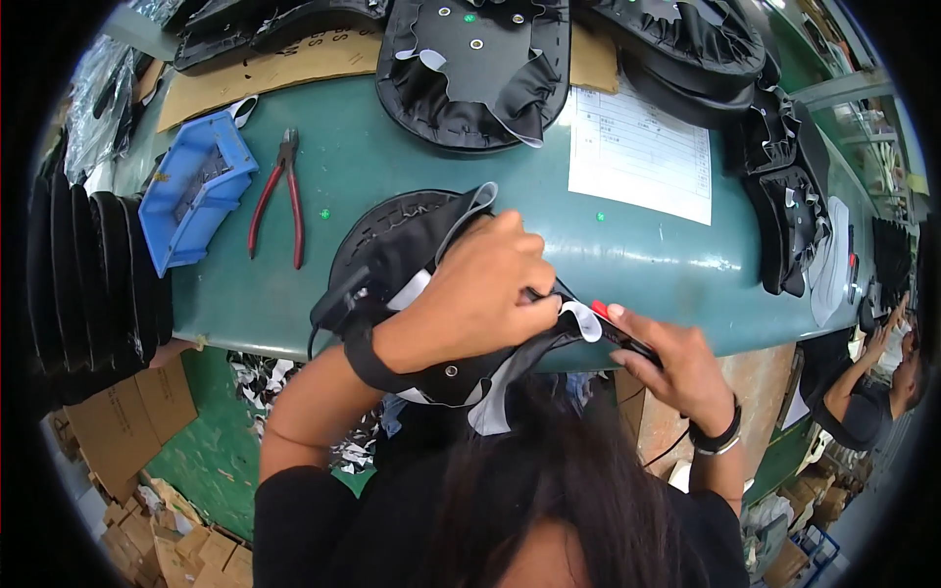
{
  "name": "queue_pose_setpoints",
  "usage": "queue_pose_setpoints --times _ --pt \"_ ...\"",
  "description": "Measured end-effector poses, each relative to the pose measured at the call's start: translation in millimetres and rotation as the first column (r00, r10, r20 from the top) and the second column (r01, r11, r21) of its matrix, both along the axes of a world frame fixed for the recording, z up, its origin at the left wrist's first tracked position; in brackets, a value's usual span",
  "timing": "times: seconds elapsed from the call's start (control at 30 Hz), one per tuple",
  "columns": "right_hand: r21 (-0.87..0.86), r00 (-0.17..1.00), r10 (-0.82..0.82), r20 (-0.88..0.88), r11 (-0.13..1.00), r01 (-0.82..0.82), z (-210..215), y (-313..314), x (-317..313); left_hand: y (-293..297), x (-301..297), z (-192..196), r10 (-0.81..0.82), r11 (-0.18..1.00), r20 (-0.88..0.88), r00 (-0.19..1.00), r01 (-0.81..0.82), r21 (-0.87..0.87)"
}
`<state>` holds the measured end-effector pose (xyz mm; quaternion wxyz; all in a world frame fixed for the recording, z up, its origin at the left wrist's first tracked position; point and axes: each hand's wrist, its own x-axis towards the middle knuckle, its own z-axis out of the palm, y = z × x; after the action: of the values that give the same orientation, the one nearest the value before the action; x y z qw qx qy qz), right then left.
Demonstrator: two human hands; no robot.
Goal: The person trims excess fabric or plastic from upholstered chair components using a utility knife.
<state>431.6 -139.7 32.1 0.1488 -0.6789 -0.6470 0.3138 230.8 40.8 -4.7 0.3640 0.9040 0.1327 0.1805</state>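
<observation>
Green worktable [667, 250], two hands on a black padded piece [392, 216]

Across the glossy top, near its close edge, the padded piece leans over toward the worker, its gathered cover and pale edging facing up. From where I stand, the left hand [490, 279] is curled tight, gripping the dark cover. Just beside it, the right hand [676, 358] is closed round a red-and-black tool [627, 340], thumb by the red part; whether the tool touches the fabric I can't tell. A pale strip [586, 321] loops at the tool's end.

Farther left lie red-handled pliers [291, 196] beside a blue bin [211, 186]. A larger black padded piece [470, 73] sits at the far side, near a printed sheet [642, 157]. Dark cushions [88, 274] stand stacked at the left, and a co-worker [877, 387] is at the far right.
</observation>
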Motion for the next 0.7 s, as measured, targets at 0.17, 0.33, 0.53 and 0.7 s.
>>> queue_pose_setpoints --times 0.17,0.33,0.53,0.7 --pt "0.114 0.949 -0.306 -0.07 0.943 0.313 -7.6 -49.9 -41.1 23.5 -5.3 1.1 0.196 0.589 0.149 0.969 0.005 -0.808" --pt "0.189 0.915 -0.401 -0.046 0.896 0.402 -20.6 -41.1 -58.8 32.7 -7.7 11.6 0.313 0.231 0.227 0.922 0.158 -0.96" --pt "0.094 0.946 -0.304 0.108 0.951 0.295 -5.8 6.5 -30.9 6.4 16.3 11.3 0.194 0.893 -0.152 0.969 -0.11 0.437" --pt "0.297 0.885 -0.393 -0.251 0.839 0.456 -47.2 4.7 -45.1 21.9 26.8 -11.2 0.056 0.992 -0.02 0.998 -0.058 -0.116"
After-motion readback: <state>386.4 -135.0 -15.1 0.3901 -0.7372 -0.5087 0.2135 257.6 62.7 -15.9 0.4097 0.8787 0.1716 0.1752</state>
